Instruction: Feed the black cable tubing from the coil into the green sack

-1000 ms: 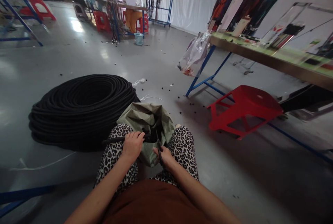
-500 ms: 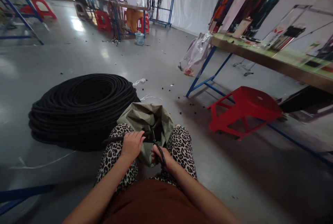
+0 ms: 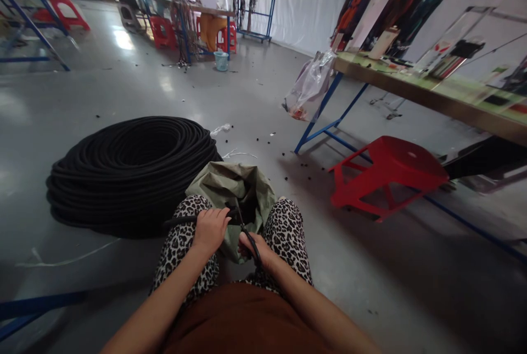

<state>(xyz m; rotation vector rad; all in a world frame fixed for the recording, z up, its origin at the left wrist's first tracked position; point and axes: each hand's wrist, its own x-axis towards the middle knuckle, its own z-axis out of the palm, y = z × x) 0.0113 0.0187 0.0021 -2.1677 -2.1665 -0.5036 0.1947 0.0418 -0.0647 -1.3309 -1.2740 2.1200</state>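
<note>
My left hand (image 3: 211, 228) is wrapped round a black cord (image 3: 180, 222) that lies across my left knee, its end showing past my fingers. In my right hand (image 3: 254, 245) is a pair of scissors (image 3: 256, 249) with black handles, the blades pointing up and left close to the cord's end. Below both hands, between my knees, stands an open olive-green sack (image 3: 263, 189) with a dark inside; what lies in it is hard to make out. A large coil of black cord (image 3: 94, 178) rests on the floor to my left.
A red stool (image 3: 403, 164) stands at right beside a blue-legged worktable (image 3: 411, 82), with a plastic bag (image 3: 308, 88) hanging from its corner. Small black bits and white string (image 3: 241, 154) lie on the floor. People sit at tables far back, near a blue bin (image 3: 221, 61).
The scissor blades have swung slightly left, and the piece of cord beyond my left hand looks shorter. My left hand has hardly moved.
</note>
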